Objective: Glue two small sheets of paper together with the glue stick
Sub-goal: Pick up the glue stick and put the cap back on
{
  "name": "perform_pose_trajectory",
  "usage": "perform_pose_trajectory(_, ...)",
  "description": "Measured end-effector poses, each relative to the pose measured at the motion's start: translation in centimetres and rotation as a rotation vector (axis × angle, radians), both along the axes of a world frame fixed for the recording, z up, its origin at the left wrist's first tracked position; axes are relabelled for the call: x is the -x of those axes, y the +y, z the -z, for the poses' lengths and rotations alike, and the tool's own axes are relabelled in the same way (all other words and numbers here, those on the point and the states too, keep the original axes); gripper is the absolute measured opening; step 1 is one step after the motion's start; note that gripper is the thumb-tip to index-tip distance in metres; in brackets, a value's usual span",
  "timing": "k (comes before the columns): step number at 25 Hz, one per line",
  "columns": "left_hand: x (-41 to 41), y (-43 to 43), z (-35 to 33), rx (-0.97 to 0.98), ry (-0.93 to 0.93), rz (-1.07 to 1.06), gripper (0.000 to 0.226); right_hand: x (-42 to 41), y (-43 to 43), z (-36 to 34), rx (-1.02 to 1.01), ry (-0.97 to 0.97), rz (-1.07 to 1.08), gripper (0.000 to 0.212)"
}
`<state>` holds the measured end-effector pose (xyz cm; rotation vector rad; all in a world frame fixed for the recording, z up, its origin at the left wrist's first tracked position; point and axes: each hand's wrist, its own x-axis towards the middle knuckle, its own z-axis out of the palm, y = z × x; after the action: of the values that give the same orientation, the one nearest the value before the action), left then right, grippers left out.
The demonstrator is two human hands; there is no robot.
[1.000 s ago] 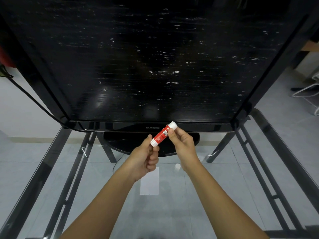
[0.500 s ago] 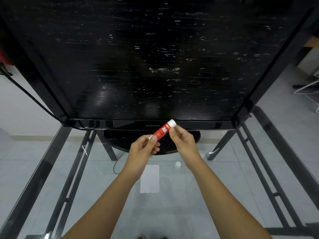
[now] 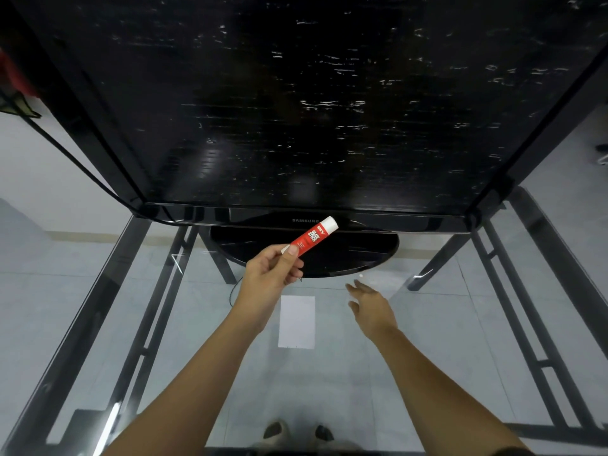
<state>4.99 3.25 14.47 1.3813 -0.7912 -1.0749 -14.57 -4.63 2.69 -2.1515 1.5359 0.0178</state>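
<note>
While the left hand (image 3: 269, 274) grips the glue stick (image 3: 311, 237) aloft, the right hand (image 3: 370, 306) hovers open beside the paper (image 3: 296, 321) on the glass surface (image 3: 427, 357), before a monitor (image 3: 296, 110)

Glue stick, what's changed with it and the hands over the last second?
The right hand let go of the glue stick's white end and dropped down to the right, open above the glass table. The left hand alone holds the stick now, still tilted up to the right. The paper lies where it was.
</note>
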Motion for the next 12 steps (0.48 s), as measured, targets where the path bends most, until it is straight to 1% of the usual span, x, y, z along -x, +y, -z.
perform_pose_trajectory(3,-0.3,-0.1,0.1,0.004,0.003,-0.007,0.028,-0.2,0.4,0.9,-0.015,0.099,-0.037,0.047)
perform_pose_trajectory(7,-0.3,-0.3,0.2,-0.002,0.000,-0.001,0.029,-0.3,-0.1,1.2,0.026,0.196,-0.110,0.055)
perform_pose_trajectory(8,-0.3,-0.3,0.2,-0.003,0.001,0.001,0.030,-0.3,-0.3,1.3,0.035,0.223,-0.133,0.054)
perform_pose_trajectory(12,-0.2,-0.3,0.3,0.004,0.007,0.002,0.029,-0.3,-0.5,1.4,0.069,0.266,-0.158,0.038)
